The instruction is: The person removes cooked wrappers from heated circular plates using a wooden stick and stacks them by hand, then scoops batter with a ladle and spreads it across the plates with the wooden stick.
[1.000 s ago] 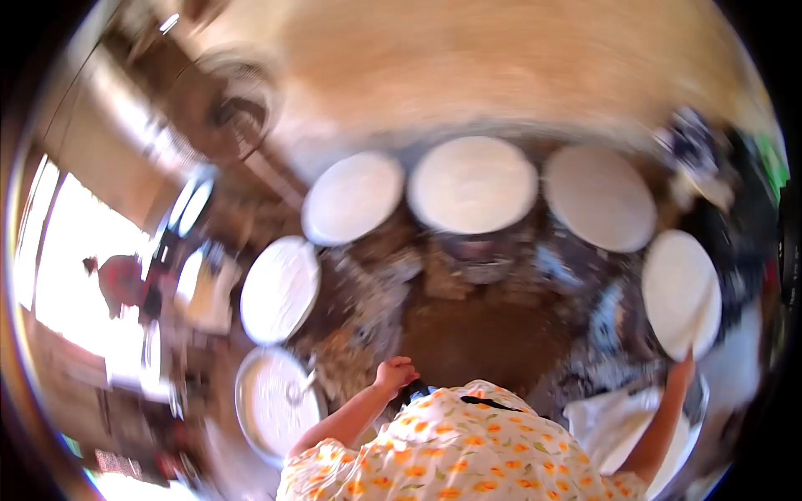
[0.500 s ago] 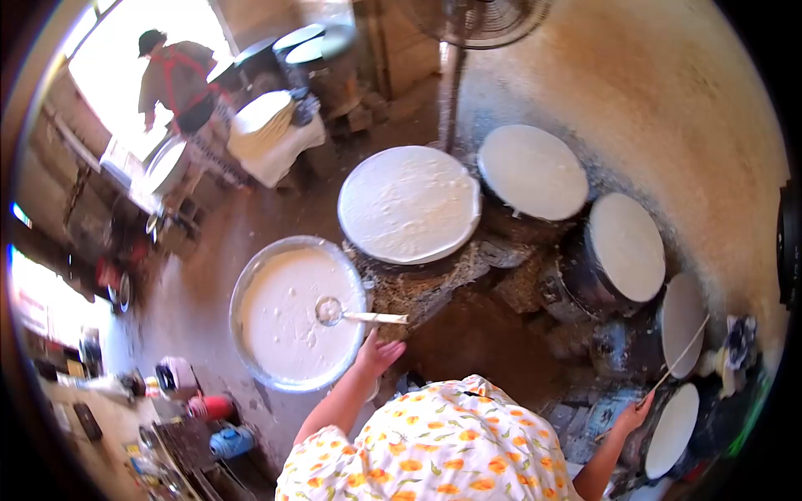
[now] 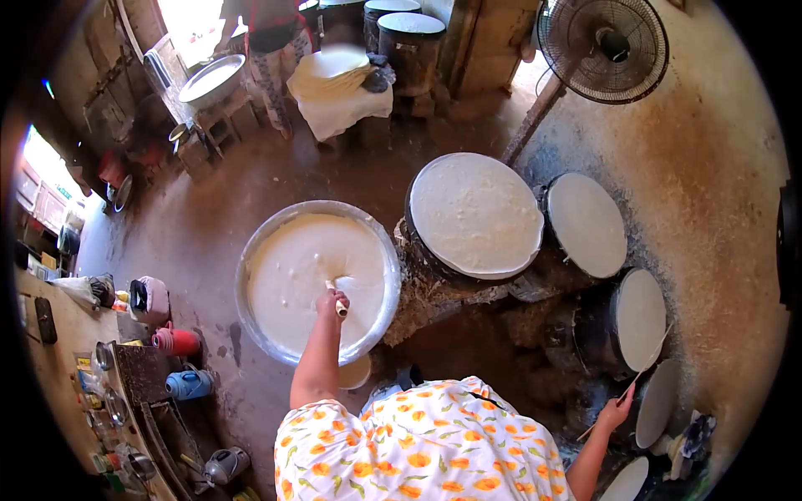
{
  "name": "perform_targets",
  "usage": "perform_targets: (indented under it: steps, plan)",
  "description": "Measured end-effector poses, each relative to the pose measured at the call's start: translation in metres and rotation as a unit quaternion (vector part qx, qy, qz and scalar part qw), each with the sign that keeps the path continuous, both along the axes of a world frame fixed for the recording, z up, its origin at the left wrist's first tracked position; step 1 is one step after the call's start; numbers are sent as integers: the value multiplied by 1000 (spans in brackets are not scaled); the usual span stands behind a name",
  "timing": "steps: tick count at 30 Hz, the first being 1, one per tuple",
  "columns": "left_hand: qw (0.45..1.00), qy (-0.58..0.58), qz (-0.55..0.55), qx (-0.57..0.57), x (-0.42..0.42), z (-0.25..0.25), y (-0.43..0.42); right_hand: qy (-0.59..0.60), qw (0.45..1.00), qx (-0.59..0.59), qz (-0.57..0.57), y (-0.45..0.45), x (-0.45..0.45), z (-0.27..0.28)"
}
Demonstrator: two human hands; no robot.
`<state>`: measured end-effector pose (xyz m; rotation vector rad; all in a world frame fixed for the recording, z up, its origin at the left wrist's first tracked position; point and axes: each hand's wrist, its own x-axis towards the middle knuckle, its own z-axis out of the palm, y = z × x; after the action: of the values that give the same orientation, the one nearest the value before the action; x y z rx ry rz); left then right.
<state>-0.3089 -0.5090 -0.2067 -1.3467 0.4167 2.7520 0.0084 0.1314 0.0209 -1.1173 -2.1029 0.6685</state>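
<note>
My left hand (image 3: 332,301) is closed round the pale handle of a ladle (image 3: 342,310) over a wide metal basin (image 3: 249,313). White batter (image 3: 292,259) fills much of the basin, and the ladle's bowl is hidden, seemingly sunk in it. Out to the right, my right hand (image 3: 616,412) grips a long thin stick (image 3: 656,355), which slants up across a round griddle (image 3: 641,319) coated in white. Close to that hand is another round white-topped griddle (image 3: 657,404).
A large griddle spread with batter (image 3: 476,215) stands right of the basin, with another griddle (image 3: 587,225) beyond it. A fan (image 3: 603,50) is at the wall. Someone (image 3: 271,37) stands by a stack of flat rounds (image 3: 330,73). Jugs (image 3: 190,384) sit at left.
My left hand was open beside the ladle's handle; now it grips it over the basin. The ladle's bowl has gone out of sight. My view has shifted; my right hand still holds the stick.
</note>
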Motion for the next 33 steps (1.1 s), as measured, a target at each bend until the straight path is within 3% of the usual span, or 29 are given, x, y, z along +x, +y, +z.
perform_targets:
  steps: [1, 4, 7, 11, 14, 18, 22, 26, 28, 30, 33]
  plan:
    - [995, -17, -57, -85, 8, 8, -4, -4, 1000, 2, 10, 5, 0, -8]
    - [990, 11, -109, -93, 31, 23, -21, -20, 1000, -14, 18, 9, -9, -21]
    - [983, 84, -134, -88, 59, 80, -27, 2, 996, 22, 91, -3, -34, -23]
    - [974, 155, -141, -88, 99, 171, -20, 56, 988, -37, 141, -5, -68, -32]
    - [965, 213, -135, -67, 129, 237, -3, 22, 987, -48, 150, -7, -92, -35]
    - [940, 302, -124, -101, 164, 291, 7, 19, 978, -72, 193, -20, -114, -32]
    - [905, 411, -97, -56, 188, 354, 9, -2, 971, -40, 235, -23, -130, -43]
    - [880, 409, -94, -221, 203, 427, 6, 8, 952, -51, 301, -28, -138, -49]
    - [865, 395, -106, -291, 208, 435, 5, -6, 947, -71, 313, -35, -142, -45]
    - [870, 270, -122, -393, 207, 417, 6, -11, 944, -83, 320, -41, -143, -46]
    - [908, 185, -152, -343, 207, 343, -1, -15, 937, -110, 330, -48, -141, -51]
